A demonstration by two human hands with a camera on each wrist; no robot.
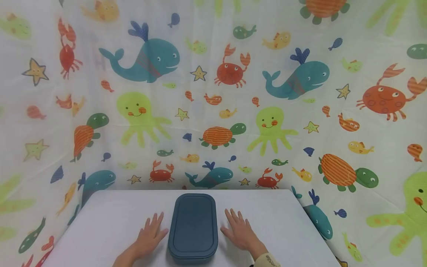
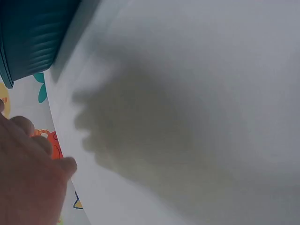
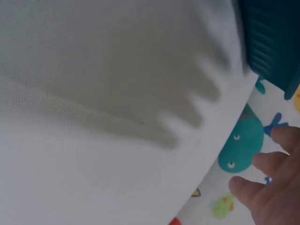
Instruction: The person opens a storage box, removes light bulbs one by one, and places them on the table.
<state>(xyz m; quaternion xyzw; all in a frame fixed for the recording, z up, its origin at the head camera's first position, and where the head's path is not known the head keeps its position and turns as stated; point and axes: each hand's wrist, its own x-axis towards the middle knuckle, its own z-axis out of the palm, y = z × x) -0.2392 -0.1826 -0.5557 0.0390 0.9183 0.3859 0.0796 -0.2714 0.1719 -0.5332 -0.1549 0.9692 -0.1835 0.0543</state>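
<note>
A dark blue rectangular container (image 1: 193, 226) with rounded corners and a lid on it stands upright on the white table (image 1: 110, 222). To its left my left hand (image 1: 148, 235) has its fingers spread and holds nothing. My right hand (image 1: 241, 231) is on the other side, fingers also spread and nothing in it. Neither hand touches the container. In the left wrist view the container's ribbed side (image 2: 40, 42) shows at upper left, above the left hand (image 2: 30, 178). The right wrist view has the same container (image 3: 272, 42) at upper right and the right hand (image 3: 276, 183) below it.
Behind the table and along its sides hangs a white curtain (image 1: 213, 163) printed with whales, crabs, turtles and octopuses. The table's back edge (image 1: 253, 190) runs just beyond the container. Shadows of the hands fall on the tabletop in both wrist views.
</note>
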